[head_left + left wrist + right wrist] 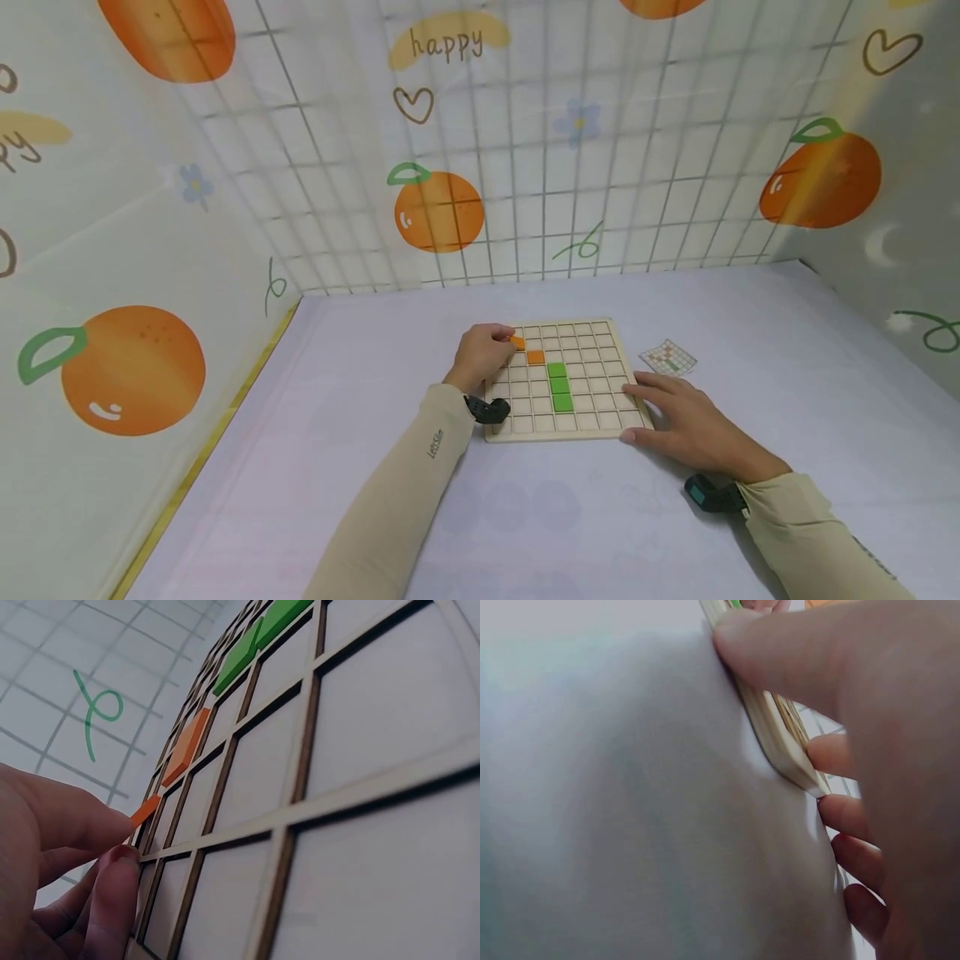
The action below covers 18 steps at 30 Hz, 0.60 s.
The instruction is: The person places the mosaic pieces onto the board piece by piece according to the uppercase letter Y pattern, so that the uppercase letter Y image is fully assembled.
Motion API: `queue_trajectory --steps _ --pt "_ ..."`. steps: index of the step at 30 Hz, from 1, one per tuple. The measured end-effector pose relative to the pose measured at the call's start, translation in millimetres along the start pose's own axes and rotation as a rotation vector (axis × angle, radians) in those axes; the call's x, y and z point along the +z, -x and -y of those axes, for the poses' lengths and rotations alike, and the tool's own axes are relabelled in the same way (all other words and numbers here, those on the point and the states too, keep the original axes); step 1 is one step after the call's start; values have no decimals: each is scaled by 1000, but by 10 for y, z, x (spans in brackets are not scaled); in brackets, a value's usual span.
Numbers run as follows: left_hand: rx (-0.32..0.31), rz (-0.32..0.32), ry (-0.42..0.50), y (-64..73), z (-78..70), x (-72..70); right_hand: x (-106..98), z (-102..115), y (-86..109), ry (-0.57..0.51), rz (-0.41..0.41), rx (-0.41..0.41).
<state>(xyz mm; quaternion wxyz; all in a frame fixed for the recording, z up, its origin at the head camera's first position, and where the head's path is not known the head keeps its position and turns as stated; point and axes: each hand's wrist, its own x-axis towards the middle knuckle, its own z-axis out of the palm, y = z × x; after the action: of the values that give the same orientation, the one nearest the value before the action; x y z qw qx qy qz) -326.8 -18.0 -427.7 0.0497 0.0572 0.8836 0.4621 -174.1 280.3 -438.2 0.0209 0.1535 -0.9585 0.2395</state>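
A wooden grid board (pixel 600 375) lies on the table. My left hand (pixel 480 353) reaches over its far left part. Thumb and fingers pinch an orange square tile (pixel 145 811), which is tilted at the grid. Diagonally beside it, another orange tile (pixel 536 357) sits in a cell. Several green tiles (pixel 559 385) form a column near the board's middle. At the near right corner, my right hand (pixel 686 425) holds the board, thumb at the near edge and index finger over the right edge. Its other fingers lie alongside, off the board.
A small card (pixel 668 357) printed with a coloured grid pattern lies just right of the board. The pale tabletop (pixel 375 375) meets a curtain (pixel 525 167) printed with oranges at the back and sides. Dark bands with small devices sit on both wrists.
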Motion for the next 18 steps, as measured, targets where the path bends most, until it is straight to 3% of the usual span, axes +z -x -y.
queue_trajectory --steps 18 --pt "13 -6 -34 40 -8 -10 -2 7 -4 2 6 1"
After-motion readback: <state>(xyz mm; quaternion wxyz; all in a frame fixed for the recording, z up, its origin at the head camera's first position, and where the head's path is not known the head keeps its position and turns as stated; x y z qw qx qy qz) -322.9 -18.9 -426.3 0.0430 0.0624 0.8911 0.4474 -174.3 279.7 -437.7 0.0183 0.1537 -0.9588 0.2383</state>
